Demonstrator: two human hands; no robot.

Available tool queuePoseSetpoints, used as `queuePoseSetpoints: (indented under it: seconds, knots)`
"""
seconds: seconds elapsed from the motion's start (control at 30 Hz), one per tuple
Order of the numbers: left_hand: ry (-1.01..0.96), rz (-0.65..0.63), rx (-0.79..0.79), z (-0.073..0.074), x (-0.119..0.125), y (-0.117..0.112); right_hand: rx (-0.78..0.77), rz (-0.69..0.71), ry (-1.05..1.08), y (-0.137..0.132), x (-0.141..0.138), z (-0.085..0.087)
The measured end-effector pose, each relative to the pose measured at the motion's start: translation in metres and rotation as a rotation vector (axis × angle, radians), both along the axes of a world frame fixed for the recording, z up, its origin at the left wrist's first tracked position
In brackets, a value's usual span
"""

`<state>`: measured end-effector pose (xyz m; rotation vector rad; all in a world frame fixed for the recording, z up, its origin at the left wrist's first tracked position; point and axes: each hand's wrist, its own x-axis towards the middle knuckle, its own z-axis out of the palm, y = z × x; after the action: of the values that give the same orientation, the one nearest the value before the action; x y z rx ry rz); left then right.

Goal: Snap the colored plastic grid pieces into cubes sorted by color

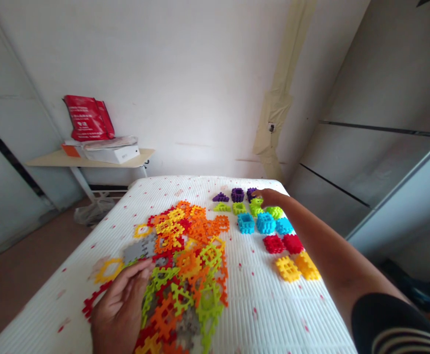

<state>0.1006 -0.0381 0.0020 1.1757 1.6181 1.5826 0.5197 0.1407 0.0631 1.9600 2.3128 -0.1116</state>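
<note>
Interlocking plastic tiles: big messy multicolor heap, long axis running near to far, left side of a white ribbed mat
Left hand: near, fingers open, tips right by a grey tile
Right hand: far, fingers curled at a lime block, can't tell if gripping
Built cubes: color-sorted rows right of the heap, purple far, yellow near

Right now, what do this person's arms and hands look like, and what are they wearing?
The left hand and right hand are both bare, with no gloves. The right forearm is bare too, up to a black sleeve with pale curved stripes at the lower edge of the view. Almost nothing of the left arm shows.
</note>
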Motion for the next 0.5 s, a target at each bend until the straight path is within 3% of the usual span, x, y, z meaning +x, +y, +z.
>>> queuePoseSetpoints:
  seconds: [0.5]
  knots:
    - [-0.015,0.021,0.010,0.0057,0.0032,-0.0008,-0.063,-0.003,-0.003,-0.0011,-0.0048,-0.0071]
